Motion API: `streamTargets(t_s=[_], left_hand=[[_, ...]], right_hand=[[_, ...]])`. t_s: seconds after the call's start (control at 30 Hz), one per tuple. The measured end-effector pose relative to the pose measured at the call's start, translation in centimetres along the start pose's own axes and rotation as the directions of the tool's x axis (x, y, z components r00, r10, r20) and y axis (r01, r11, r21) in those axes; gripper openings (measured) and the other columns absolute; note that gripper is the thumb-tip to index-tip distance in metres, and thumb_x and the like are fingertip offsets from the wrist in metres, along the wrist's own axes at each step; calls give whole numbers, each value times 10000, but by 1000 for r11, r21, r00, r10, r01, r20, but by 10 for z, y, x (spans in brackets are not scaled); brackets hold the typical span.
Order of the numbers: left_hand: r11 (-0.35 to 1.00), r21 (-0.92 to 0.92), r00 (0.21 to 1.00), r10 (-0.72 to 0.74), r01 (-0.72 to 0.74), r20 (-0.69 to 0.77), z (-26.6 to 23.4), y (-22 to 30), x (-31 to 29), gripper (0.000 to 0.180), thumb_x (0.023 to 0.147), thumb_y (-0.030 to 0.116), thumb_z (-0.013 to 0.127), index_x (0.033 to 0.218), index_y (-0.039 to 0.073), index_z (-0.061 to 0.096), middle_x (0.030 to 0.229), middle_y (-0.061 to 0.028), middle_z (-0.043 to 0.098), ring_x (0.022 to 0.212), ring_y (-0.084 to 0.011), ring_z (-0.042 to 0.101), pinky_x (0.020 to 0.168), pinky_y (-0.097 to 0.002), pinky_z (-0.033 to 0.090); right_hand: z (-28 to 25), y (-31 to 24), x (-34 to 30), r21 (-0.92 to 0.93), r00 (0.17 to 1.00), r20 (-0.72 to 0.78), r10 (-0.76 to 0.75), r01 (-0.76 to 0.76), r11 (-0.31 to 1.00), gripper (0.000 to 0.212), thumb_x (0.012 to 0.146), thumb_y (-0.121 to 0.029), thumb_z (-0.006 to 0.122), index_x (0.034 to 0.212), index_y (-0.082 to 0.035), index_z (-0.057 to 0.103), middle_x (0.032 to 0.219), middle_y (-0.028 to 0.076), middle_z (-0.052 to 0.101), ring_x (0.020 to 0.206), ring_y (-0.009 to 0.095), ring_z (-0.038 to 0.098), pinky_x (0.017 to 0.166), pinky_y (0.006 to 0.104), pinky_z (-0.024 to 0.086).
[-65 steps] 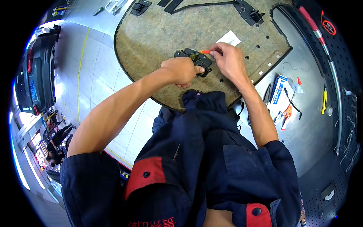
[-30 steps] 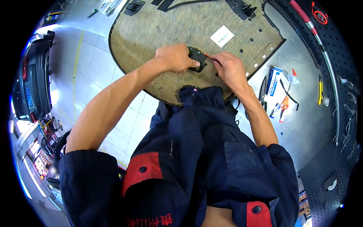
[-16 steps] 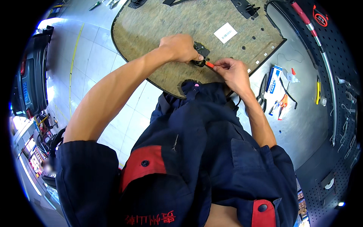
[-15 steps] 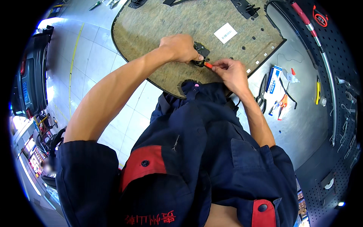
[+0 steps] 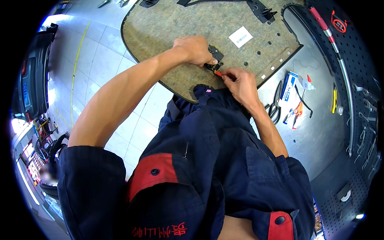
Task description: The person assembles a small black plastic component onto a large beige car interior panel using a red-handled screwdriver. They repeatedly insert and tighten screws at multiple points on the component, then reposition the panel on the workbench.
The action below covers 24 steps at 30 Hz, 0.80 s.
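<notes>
Felt panel [image 5: 192, 40]: lies flat under both hands, label [image 5: 240, 37] just beyond them.
Left hand [image 5: 196, 50]: fingers curled tight, pressing black clip [image 5: 214, 60] onto panel.
Right hand [image 5: 238, 82]: pinching small orange tool [image 5: 218, 73], tip at clip.

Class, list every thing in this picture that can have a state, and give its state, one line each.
left hand: closed over the black plastic part
right hand: fingers pinching the small orange piece
black plastic part: resting on the felt panel, partly covered
felt panel: lying flat on the grey bench
white label: stuck flat on the panel
scissors: lying on the bench
</notes>
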<state>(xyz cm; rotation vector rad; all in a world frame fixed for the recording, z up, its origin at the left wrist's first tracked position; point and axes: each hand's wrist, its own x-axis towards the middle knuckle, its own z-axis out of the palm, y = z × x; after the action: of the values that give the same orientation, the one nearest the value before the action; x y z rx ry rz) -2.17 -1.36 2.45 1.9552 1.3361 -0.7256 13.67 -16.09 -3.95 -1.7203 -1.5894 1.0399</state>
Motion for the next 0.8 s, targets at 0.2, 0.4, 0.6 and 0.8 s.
streamTargets(t_s=[0.2, 0.4, 0.6, 0.8], left_hand=[[999, 2, 996, -48, 48, 73, -3, 2, 2, 460, 820, 562, 770, 681, 124, 773, 759, 0, 751, 854, -228, 725, 812, -378, 532], [999, 10, 995, -53, 53, 83, -5, 3, 1, 446, 814, 556, 774, 697, 126, 781, 770, 2, 754, 863, -224, 728, 815, -376, 534], [999, 22, 999, 27, -27, -26, 2, -1, 2, 536, 806, 598, 765, 629, 92, 750, 694, -68, 730, 791, -267, 735, 770, -404, 553], [996, 74, 999, -42, 40, 27, -1, 3, -1, 520, 814, 595, 758, 854, 78, 793, 846, -39, 774, 1006, -262, 725, 890, -409, 539]], right_hand=[[4, 14, 2, -164, 953, 3, -303, 300, 940, 194, 811, -22, 692, 1001, -55, 719, 837, 121, 643, 804, 327, 656, 687, 430, 532], [0, 13, -3, -305, 900, -12, -436, 412, 859, 188, 797, -19, 685, 974, -80, 701, 796, 92, 591, 817, 316, 634, 715, 423, 539], [1, 23, -1, -250, 925, -11, -380, 365, 897, 159, 808, -28, 688, 962, -62, 705, 824, 104, 617, 819, 322, 642, 712, 413, 541], [-20, 8, 13, 4, 998, -59, 5, -4, 1000, 147, 859, -61, 692, 992, -29, 746, 902, 154, 711, 819, 318, 700, 716, 398, 547]])
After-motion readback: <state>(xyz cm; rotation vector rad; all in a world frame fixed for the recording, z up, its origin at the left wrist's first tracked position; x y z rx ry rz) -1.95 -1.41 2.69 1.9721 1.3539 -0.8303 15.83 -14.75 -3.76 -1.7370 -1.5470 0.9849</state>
